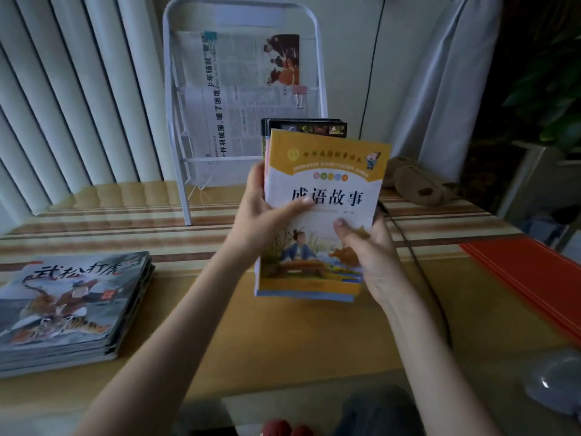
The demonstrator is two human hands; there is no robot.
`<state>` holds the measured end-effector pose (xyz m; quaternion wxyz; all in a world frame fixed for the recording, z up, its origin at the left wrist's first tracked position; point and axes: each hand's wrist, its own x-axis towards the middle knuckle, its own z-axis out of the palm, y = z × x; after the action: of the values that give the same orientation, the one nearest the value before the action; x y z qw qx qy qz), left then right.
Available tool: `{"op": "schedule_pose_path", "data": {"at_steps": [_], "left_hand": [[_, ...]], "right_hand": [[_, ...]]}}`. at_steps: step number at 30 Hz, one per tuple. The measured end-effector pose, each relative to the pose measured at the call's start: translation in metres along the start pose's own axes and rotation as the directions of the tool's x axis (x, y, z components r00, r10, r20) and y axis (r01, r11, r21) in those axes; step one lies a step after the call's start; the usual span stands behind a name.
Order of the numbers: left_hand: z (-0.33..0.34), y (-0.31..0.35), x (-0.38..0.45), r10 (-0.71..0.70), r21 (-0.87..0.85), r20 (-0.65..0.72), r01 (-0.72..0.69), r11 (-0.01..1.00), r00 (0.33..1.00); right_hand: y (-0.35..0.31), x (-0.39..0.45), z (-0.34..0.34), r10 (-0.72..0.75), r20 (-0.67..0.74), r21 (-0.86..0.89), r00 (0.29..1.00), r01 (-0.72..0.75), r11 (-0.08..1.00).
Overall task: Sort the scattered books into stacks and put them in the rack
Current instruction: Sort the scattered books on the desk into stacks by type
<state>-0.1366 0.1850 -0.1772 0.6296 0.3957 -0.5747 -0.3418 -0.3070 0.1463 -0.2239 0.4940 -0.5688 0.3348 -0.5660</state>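
Both hands [267, 215] hold book stack [320, 215]; top cover reads 成语故事.

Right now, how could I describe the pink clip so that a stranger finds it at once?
Look at the white wire rack standing on the table, behind the held books. Newspapers fill it. The clip hangs at the right edge of the papers, roughly halfway up the rack; it is the only pink thing there, small, with a wire loop below.
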Motion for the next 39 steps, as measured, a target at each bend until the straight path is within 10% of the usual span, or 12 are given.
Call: {"op": "schedule_pose_path", "data": {"at_steps": [10, 24, 29, 32, 39], "left_hand": [[-0.084, -0.028, -0.032, -0.019, 0.016, -0.011, 0.02, 1.0, 1.0], [-0.07, -0.054, -0.036, 0.08, 0.229, -0.308, -0.008, 0.974, 0.948], [-0.093, -0.005, -0.029, -0.12, 0.421, -0.412, 0.306, 0.854, 0.903], [-0.116, 0.02, -0.029, -0.392, 0.469, -0.433, 0.574, 0.671, 0.812], [-0.125, -0.002, -0.049, -0.532, 0.472, -0.386, 0.657, 0.588, 0.754]], "right_hand": [[0.014, 0.005, 0.066, -0.083, 0.227, 0.021, 0.97, 0.08, 0.997], [0.033, -0.011, 0.086, -0.153, 0.021, -0.053, 0.988, 0.154, 0.987], [0.01, -0.003, 0.103, 0.128, 0.104, -0.312, 0.986, -0.09, 0.946], [-0.002, 0.004, 0.113, 0.473, 0.21, -0.417, 0.856, -0.359, 0.835], [0.017, -0.003, 0.125, 0.579, 0.213, -0.555, 0.787, -0.39, 0.735]]}}
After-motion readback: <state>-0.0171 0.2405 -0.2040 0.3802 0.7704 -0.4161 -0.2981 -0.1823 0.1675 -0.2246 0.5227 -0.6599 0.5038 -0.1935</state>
